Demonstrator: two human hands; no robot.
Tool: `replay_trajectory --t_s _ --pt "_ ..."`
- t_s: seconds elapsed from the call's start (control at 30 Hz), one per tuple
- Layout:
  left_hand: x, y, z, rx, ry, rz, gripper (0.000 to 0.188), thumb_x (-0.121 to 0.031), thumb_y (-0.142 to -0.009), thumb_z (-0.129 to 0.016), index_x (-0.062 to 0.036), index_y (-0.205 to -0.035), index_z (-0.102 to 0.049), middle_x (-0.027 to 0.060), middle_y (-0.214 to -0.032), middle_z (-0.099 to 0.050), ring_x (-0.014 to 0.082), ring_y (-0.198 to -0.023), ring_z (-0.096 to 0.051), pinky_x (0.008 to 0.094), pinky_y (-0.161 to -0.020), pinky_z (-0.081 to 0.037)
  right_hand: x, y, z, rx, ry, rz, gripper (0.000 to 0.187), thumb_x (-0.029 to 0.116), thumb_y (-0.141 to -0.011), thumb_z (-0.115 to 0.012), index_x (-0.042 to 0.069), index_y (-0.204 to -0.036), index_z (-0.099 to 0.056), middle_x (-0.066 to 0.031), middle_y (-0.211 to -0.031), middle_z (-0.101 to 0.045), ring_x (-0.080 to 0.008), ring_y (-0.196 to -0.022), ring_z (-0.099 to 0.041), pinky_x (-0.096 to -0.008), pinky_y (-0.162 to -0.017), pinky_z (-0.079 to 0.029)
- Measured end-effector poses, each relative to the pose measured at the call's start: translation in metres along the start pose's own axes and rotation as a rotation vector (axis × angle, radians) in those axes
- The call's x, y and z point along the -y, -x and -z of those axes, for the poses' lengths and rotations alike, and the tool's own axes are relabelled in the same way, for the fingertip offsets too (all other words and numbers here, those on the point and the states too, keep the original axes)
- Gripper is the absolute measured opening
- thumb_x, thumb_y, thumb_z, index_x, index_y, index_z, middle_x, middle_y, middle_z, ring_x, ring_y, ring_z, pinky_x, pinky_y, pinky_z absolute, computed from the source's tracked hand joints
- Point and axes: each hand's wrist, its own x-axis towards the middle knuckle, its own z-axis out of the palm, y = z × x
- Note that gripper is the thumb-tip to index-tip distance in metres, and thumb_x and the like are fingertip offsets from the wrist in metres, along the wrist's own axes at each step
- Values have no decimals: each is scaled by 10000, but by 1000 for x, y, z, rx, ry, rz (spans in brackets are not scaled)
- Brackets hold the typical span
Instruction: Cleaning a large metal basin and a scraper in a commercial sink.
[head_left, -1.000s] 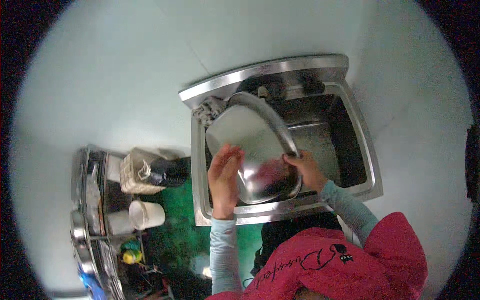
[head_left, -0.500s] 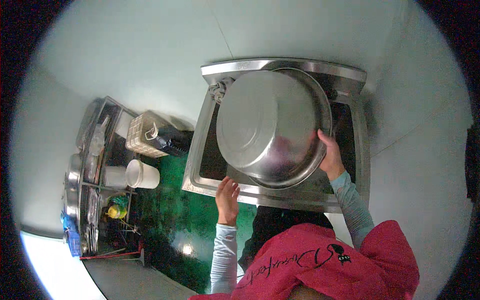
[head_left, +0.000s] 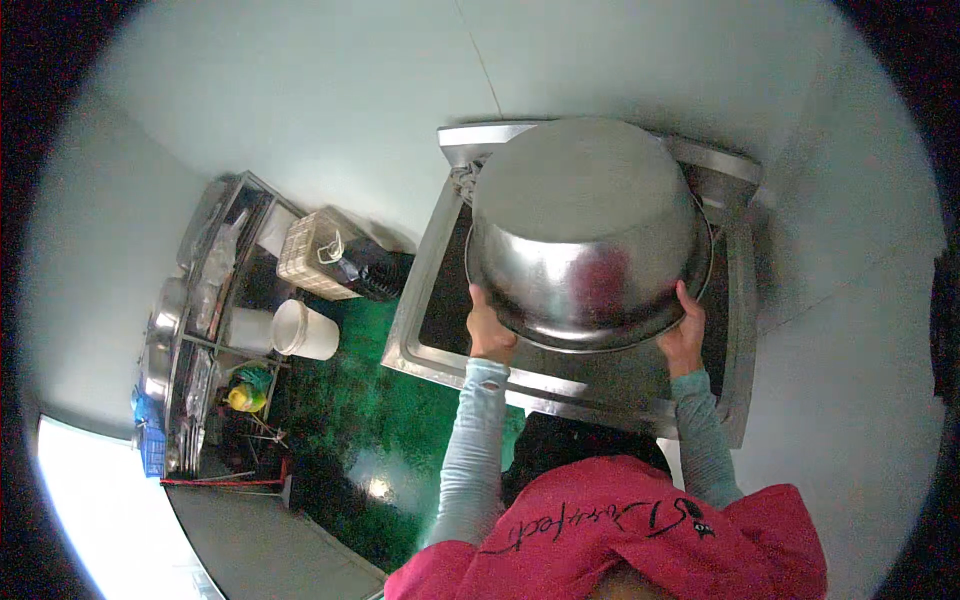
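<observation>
A large stainless steel basin (head_left: 590,200) is held bottom up over a metal sink (head_left: 440,345). My left hand (head_left: 490,328) grips its rim at the near left, thumb up along the outer wall and fingers hidden beneath. On the near right side my right hand (head_left: 684,338) holds the same rim, its thumb raised against the metal. The basin's bottom is tilted toward the back wall, and it covers much of the sink's opening. A crumpled grey cloth (head_left: 465,183) lies at the sink's back left corner.
Left of the sink stands a metal shelf rack (head_left: 215,300) with pans and bags. White buckets (head_left: 305,331) and a beige basket (head_left: 318,250) with a black bag are beside it. Walls rise behind and to the right. The green floor (head_left: 350,410) looks wet and shiny.
My left hand has risen from below the basin and taken hold of its rim. The basin has turned, with its bottom now facing further back. My right hand has kept its grip.
</observation>
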Motion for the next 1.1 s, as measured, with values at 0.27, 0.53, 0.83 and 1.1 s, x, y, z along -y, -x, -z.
replay_trajectory --t_s 0.27,0.53,0.83,1.1 --pt "-24 -66 57 -184 -155 -44 416 -336 -774 -476 21 -987 -466 96 -974 -492 207 -845 -460 288 -756 -349 -30 -30 78 122 543 -206 323 218 -756 -528 58 -1028 -458 -77 -1059 -470 -233 -982 -433 -380 -852 -334" --pt "-59 -47 33 -127 -27 -67 327 -279 -819 -418 2 -969 -491 32 -937 -495 145 -827 -461 261 -737 -359 -43 -43 78 150 754 -41 273 194 -712 -573 115 -945 -453 11 -739 -492 -114 -733 -477 -266 -627 -386" --pt "-70 -33 64 -71 10 -39 371 -301 -833 -378 9 -1027 -440 37 -988 -481 150 -869 -456 267 -793 -347 -34 -10 -35 138 942 -346 264 207 -735 -544 88 -966 -498 9 -895 -528 -124 -800 -484 -271 -718 -370" --pt "-71 -14 127 -15 -229 -358 353 -233 -805 -421 26 -1044 -429 87 -1013 -483 202 -904 -465 274 -792 -367 -79 -28 -10 214 1280 -366 346 249 -663 -593 6 -903 -534 -77 -853 -544 -179 -785 -499 -279 -699 -376"
